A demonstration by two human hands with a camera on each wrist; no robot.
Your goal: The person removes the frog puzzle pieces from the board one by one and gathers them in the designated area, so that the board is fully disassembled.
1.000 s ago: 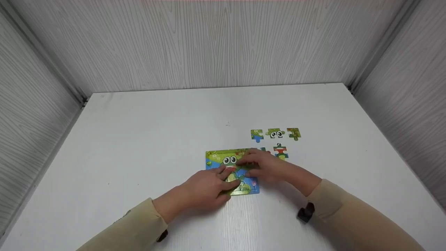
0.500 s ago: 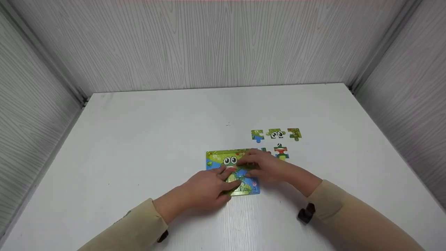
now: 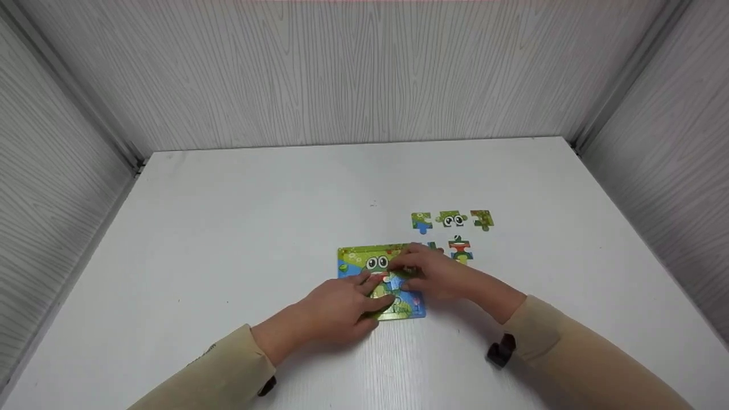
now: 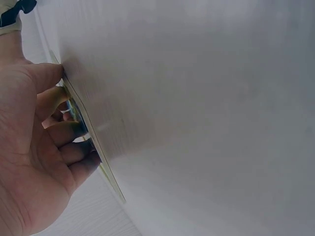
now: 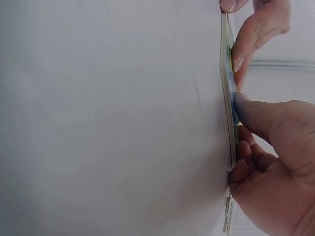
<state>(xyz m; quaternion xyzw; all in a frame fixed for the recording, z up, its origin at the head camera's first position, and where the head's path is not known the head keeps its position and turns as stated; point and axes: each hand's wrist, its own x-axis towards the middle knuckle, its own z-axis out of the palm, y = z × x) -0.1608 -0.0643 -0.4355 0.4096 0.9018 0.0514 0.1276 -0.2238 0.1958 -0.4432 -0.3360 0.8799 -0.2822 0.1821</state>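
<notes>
From where I'm standing, the puzzle board (image 3: 364,249) is flat on the white table (image 3: 256,228), frog picture (image 3: 377,263) right way up with the eyes toward 12, maybe turned a hair anticlockwise. It looks close to square, so I can't really call a long axis. Left hand (image 3: 337,308) is at its 8 o'clock, fingers apart and resting on it; right hand (image 3: 442,274) at 3, thumb and fingertips seemingly pinching a bluish piece (image 3: 395,282). I'd guess partway done: loose toward 1 and 2 o'clock are a green-and-blue corner (image 3: 421,220), an eyes piece (image 3: 453,218), a dark green corner (image 3: 484,217), a mouth piece (image 3: 459,247) and a half-hidden piece (image 3: 433,245). The board's own eyes are probably a printed guide; whether the 6 o'clock pieces are in, can't tell.
</notes>
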